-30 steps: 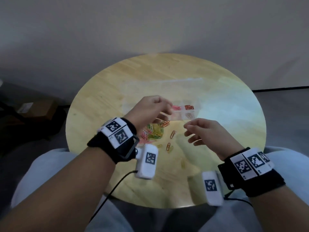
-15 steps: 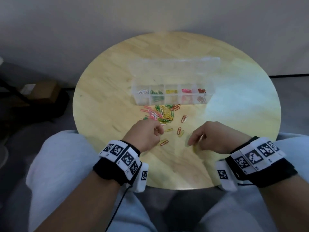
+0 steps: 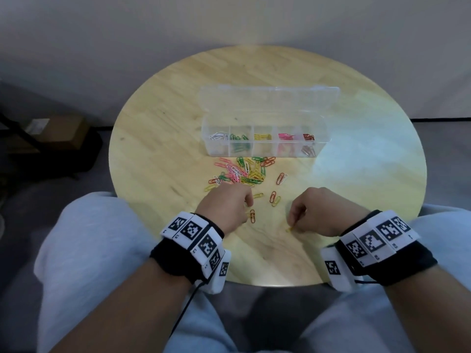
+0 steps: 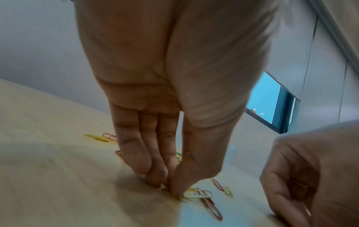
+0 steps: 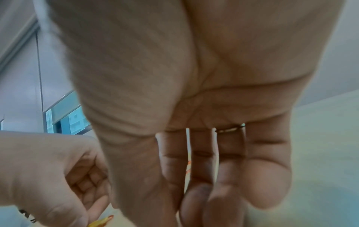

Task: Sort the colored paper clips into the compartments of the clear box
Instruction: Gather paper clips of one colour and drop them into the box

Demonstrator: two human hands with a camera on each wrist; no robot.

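Note:
The clear box (image 3: pixel 265 149) stands open at mid-table, its compartments holding white, green, yellow, pink and red clips. A mixed pile of paper clips (image 3: pixel 242 171) lies just in front of it, with stray clips nearer me. My left hand (image 3: pixel 246 215) is down on the table; thumb and fingertips pinch a yellow clip (image 4: pixel 186 195) beside a red clip (image 3: pixel 252 216). My right hand (image 3: pixel 291 225) is curled with its fingertips on the wood, pinching another yellow clip (image 3: pixel 289 229). In the right wrist view the palm hides that clip.
The round wooden table (image 3: pixel 356 200) ends close to my lap. The box's lid (image 3: pixel 270 100) lies open behind it. Loose orange clips (image 3: pixel 274 197) lie between my hands. A cardboard box (image 3: pixel 56 131) sits on the floor at left.
Both hands have come down from above the box to the table's near side. They now touch stray clips there.

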